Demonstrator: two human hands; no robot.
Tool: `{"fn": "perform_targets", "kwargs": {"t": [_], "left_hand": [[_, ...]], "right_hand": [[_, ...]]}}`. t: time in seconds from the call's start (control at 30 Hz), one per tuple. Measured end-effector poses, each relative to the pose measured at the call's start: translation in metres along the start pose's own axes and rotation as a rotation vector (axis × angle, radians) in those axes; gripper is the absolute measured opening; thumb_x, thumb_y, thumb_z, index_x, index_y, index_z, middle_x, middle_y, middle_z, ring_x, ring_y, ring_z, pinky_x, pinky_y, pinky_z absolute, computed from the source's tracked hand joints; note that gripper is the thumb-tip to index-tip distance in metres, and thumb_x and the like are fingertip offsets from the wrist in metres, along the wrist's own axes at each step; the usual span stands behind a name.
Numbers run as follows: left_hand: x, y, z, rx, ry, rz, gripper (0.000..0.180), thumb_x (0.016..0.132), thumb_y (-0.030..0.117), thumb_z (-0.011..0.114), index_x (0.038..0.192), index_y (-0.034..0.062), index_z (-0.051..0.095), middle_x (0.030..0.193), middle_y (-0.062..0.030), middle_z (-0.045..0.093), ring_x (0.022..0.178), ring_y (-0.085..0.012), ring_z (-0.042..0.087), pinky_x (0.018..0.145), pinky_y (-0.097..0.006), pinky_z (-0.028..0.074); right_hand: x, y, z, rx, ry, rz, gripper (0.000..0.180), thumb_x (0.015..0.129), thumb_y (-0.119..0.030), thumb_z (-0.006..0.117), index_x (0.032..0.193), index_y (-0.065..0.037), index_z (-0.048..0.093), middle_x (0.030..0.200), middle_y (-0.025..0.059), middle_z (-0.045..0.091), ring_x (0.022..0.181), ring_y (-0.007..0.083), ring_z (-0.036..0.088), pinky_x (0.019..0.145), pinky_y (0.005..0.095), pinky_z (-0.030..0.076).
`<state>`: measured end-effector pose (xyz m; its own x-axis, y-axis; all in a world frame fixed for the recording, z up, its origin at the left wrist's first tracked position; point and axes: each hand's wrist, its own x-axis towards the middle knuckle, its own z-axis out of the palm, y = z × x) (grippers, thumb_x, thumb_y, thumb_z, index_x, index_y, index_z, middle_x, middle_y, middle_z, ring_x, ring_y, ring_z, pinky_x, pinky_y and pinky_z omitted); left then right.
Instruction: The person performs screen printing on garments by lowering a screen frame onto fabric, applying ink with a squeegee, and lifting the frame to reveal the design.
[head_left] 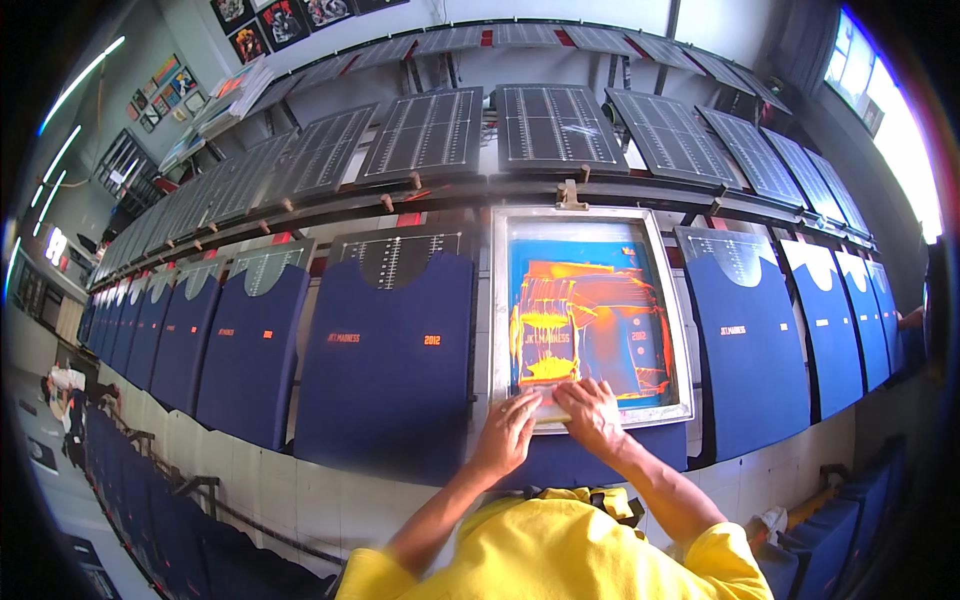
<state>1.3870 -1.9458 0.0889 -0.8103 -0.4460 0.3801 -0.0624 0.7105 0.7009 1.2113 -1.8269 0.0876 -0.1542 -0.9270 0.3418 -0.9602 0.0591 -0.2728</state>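
A metal-framed printing screen (674, 310) lies flat over a dark blue garment, its blue mesh smeared with orange and yellow ink (560, 320). My left hand (508, 432) and my right hand (593, 412) sit side by side at the near edge of the screen, both gripping a squeegee (548, 402) whose pale handle shows between the fingers. The garment under the screen (570, 462) shows only at its lower hem. To the left, a printed blue garment (390, 350) lies on its board with small orange print.
A long row of blue garments on boards (250, 340) curves off to both sides. Raised dark pallets (430, 135) line the rail behind. More blue garments (140, 490) hang below left. A person (68, 392) stands on the floor far left. Bright window (900, 140) at right.
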Motion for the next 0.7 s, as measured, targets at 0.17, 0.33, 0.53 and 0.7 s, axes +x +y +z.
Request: {"fn": "perform_targets", "kwargs": {"t": [0.17,0.33,0.53,0.7], "left_hand": [[-0.003,-0.025,0.012,0.120,-0.038,0.077,0.036,0.092,0.004,0.058,0.128,0.0018,0.058,0.130,-0.0141,0.061,0.120,-0.0313,0.059,0.102,-0.045,0.043],[0.075,-0.081,0.020,0.201,0.017,0.147,0.040,0.089,0.000,0.060,0.128,0.0052,0.059,0.124,-0.0132,0.065,0.108,-0.0327,0.064,0.092,-0.047,0.046],[0.127,-0.091,0.005,0.197,-0.079,0.063,0.031,0.091,0.004,0.060,0.122,0.0078,0.062,0.113,-0.0110,0.070,0.099,-0.0283,0.068,0.087,-0.044,0.046],[0.032,-0.033,0.002,0.258,-0.071,0.102,0.039,0.091,0.006,0.060,0.130,0.0047,0.058,0.130,-0.0088,0.062,0.121,-0.0220,0.059,0.095,-0.046,0.039]], "right_hand": [[-0.012,-0.001,0.021,-0.081,-0.018,0.029,0.040,0.070,-0.008,0.067,0.110,-0.010,0.066,0.107,0.0030,0.062,0.098,0.0250,0.058,0.082,0.0409,0.046],[0.061,0.057,0.047,-0.125,-0.021,0.118,0.039,0.064,-0.010,0.080,0.101,-0.012,0.068,0.104,0.0017,0.067,0.098,0.0250,0.060,0.085,0.0407,0.046],[0.108,0.081,0.029,-0.060,0.064,0.083,0.038,0.066,-0.010,0.079,0.102,-0.013,0.068,0.098,0.0041,0.066,0.095,0.0255,0.060,0.080,0.0420,0.045],[0.023,0.022,0.008,-0.050,-0.011,0.067,0.045,0.064,-0.009,0.077,0.108,-0.012,0.067,0.106,0.0033,0.065,0.096,0.0243,0.059,0.080,0.0423,0.044]]}}
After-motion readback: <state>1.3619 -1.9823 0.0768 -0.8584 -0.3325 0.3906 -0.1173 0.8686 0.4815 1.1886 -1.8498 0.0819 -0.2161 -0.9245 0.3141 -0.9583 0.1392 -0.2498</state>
